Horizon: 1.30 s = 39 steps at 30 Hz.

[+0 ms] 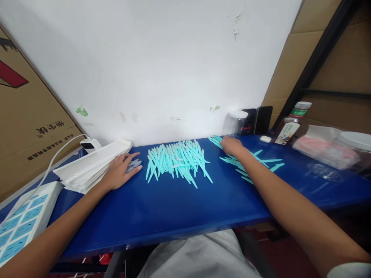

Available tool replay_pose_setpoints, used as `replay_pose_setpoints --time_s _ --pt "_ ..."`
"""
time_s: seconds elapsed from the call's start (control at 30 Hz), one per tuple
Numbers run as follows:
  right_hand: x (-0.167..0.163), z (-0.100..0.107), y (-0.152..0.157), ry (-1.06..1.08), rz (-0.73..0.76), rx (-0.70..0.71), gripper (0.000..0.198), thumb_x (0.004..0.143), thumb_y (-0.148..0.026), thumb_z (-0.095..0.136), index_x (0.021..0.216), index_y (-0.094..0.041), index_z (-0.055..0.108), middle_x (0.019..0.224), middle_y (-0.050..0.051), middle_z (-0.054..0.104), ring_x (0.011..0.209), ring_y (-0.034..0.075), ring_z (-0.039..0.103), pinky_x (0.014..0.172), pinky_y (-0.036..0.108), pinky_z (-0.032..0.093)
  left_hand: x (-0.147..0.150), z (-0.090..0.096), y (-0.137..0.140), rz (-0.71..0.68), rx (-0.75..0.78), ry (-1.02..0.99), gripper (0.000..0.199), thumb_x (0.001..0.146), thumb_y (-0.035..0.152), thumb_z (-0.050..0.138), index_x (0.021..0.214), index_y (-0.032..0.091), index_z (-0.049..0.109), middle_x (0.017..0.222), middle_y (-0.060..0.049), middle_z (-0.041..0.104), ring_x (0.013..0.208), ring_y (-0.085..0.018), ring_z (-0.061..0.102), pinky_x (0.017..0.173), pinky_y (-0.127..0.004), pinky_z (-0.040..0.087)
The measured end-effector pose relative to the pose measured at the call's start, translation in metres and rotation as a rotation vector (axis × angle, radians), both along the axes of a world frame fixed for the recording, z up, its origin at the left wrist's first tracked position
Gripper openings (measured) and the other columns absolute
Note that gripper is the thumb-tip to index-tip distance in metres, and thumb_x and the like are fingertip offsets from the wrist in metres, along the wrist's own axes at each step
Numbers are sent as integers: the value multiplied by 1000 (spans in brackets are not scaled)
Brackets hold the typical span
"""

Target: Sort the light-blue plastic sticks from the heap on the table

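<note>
Chinese characters on the left carton (31, 104) and the bottle label (287, 133) are too unclear to read.

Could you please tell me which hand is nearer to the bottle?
Right. The right hand is to the left of the bottle, by some turquoise sticks; the left hand is much farther left, beyond the big turquoise pile, at some grey pieces.
</note>
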State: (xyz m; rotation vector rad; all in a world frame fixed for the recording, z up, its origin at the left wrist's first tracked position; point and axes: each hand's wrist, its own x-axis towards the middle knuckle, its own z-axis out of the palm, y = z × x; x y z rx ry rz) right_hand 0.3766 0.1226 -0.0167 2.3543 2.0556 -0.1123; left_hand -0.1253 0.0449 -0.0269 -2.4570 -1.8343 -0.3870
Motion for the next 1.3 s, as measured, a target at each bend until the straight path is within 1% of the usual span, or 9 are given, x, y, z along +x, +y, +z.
replay_pose_setpoints --time_s 0.13,0.23,0.37,0.7,0.87,1.0,1.1,1.2,1.3 --pt "-1 0 0 3 -28 -5 53 105 -36 45 143 0 50 131 36 61 128 37 61 102 44 46 9 -1 10 -29 15 -12 52 99 66 39 118 25 64 117 -11 59 116 -31 53 102 -43 40" --pt "-2 2 -1 9 -34 -13 52 106 -35 43 143 2 49 131 36 61 128 36 61 101 43 47 14 -1 11 -50 19 -29 47 101 62 35 97 23 60 98 -8 60 97 -26 58 88 -37 44" --pt "-4 5 -3 22 -32 -20 50 108 -32 36 143 1 49 134 34 61 129 37 61 100 42 47 18 1 9 -35 -3 20 43 102 60 34 88 24 54 87 -4 64 77 -23 60 72 -33 41" --pt "-4 7 -4 54 -23 -32 51 108 -34 37 144 1 48 138 34 60 130 38 60 100 43 48 19 3 17 -11 -3 108 39 103 53 31 84 25 49 75 -4 64 69 -24 60 63 -33 34" --pt "-3 7 -4 57 -23 -25 50 108 -35 37 143 -1 50 138 32 61 130 37 60 99 41 48 23 5 23 9 -16 76 40 103 54 30 92 24 54 73 -3 64 68 -24 62 63 -33 37" --pt "-3 6 -3 54 -18 -19 48 108 -35 37 142 -4 52 136 31 63 128 36 62 98 41 48 23 18 21 -23 -46 22 46 100 61 35 89 24 61 78 -4 70 73 -25 65 68 -33 43" --pt "-2 6 -2 54 -18 -25 49 108 -35 39 142 -2 52 136 31 63 128 36 62 98 40 48 14 37 10 -20 -59 57 55 97 66 37 86 24 69 89 -8 75 87 -28 68 78 -36 48" --pt "-1 5 0 58 -17 -37 51 108 -35 39 143 2 50 138 33 61 129 38 61 98 41 48 -3 58 -13 20 51 35 58 96 68 40 101 20 74 112 -11 77 107 -31 67 93 -38 50" --pt "0 4 1 59 -11 -41 52 108 -35 38 144 1 49 141 33 59 130 37 61 99 41 48 -23 67 -49 143 164 -30 53 97 65 39 105 23 71 113 -5 77 96 -29 69 83 -37 55"
